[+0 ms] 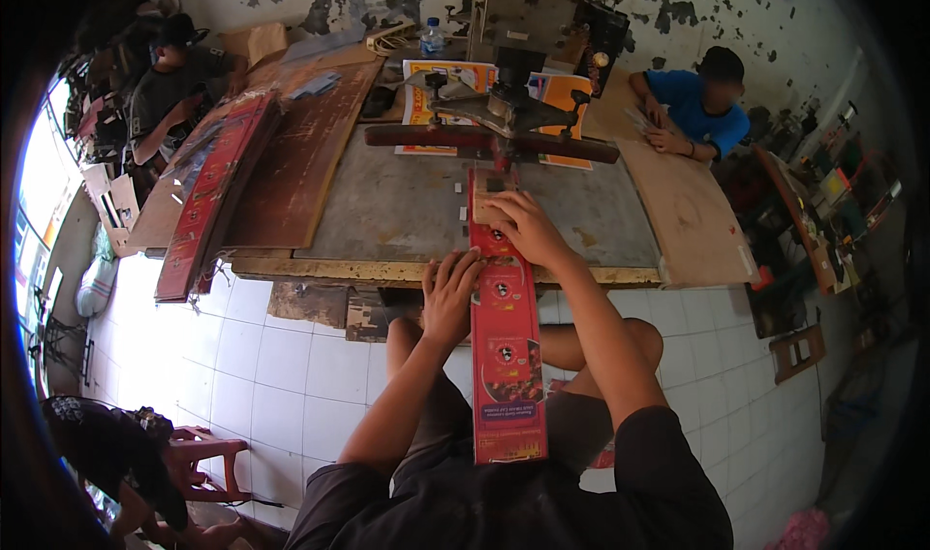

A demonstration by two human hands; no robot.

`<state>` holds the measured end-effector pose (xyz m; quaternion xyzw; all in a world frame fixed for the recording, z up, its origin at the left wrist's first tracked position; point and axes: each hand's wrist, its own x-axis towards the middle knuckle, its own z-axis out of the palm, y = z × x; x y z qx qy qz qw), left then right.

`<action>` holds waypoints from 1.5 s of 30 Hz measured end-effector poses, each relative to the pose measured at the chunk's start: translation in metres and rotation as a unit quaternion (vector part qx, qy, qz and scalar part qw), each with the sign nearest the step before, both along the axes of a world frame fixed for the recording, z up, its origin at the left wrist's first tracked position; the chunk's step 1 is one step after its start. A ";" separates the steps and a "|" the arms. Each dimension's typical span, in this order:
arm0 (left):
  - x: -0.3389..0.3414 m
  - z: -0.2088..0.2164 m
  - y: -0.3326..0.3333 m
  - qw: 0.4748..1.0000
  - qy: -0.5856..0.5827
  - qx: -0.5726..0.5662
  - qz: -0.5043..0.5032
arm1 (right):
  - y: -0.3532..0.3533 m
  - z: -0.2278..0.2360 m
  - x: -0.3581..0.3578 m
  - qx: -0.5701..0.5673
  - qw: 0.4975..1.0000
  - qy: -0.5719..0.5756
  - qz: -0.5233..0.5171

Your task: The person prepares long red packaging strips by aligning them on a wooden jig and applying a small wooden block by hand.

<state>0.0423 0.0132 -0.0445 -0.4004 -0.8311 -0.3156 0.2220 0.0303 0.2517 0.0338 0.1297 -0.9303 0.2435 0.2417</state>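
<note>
A long red printed strip [508,356], seemingly a stack of flat card or plastic, reaches from my lap over the bench edge to beneath the press [509,114]. My left hand [451,293] lies along the strip's left edge, its fingers stretched and slightly spread. Farther up, my right hand [528,228] has its fingers bent over a small tan block [481,209] on top of the strip, just in front of the press. The underside of that block is hidden. A dark red handle bar [562,146] crosses above the strip.
Red printed strips [215,196] are stacked at left, on brown boards [291,162]. Two people [174,75] [697,104] sit at the bench's far corners; another person [126,453] is low at left beside a red stool [208,463]. A bottle [432,36] stands behind.
</note>
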 end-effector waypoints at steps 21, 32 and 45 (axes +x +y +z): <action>-0.001 -0.002 0.001 1.000 -0.011 -0.020 0.011 | -0.002 -0.012 0.003 0.010 0.993 0.104 -0.051; -0.001 -0.001 0.001 1.000 -0.026 -0.016 0.004 | -0.001 -0.012 -0.002 -0.034 0.994 0.084 -0.065; -0.005 -0.004 -0.003 1.000 -0.010 -0.024 -0.004 | -0.004 -0.008 0.000 -0.013 0.992 0.092 -0.081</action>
